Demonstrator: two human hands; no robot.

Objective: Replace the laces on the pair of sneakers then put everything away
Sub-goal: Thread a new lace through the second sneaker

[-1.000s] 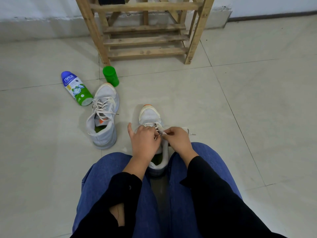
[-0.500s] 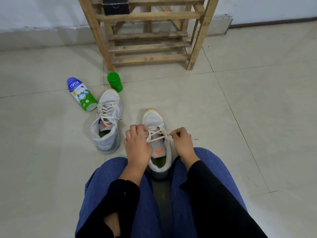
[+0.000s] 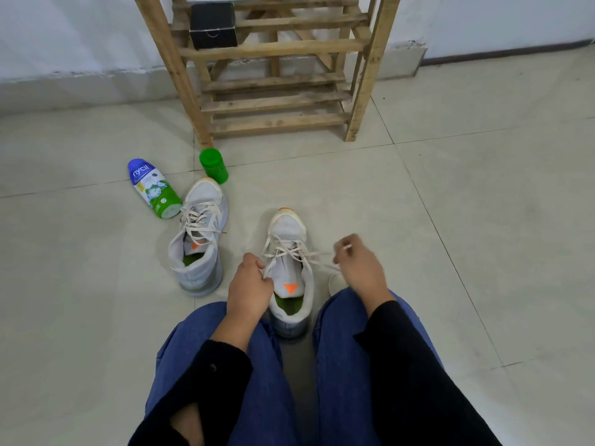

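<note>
A pale grey sneaker [image 3: 287, 231] with an orange tongue tab stands on the floor between my knees, toe pointing away. Its cream lace [image 3: 317, 254] crosses the eyelets and runs off to the right. My left hand [image 3: 249, 286] grips the sneaker's left collar and a lace strand. My right hand [image 3: 360, 263], blurred, is shut on the lace's free end, drawn out to the right of the shoe. A second matching sneaker [image 3: 201, 239], laced, stands to the left.
A wooden slatted rack [image 3: 273, 91] stands ahead against the wall, with a black box [image 3: 213, 25] on one shelf. A green cap [image 3: 213, 165] and a lying blue-green powder bottle [image 3: 154, 188] sit left of the second sneaker. My blue-clad legs fill the lower view.
My right hand has pulled away from the eyelets to the right, drawing the lace out. My left hand has slid to the sneaker's left side. The head view has tilted upward.
</note>
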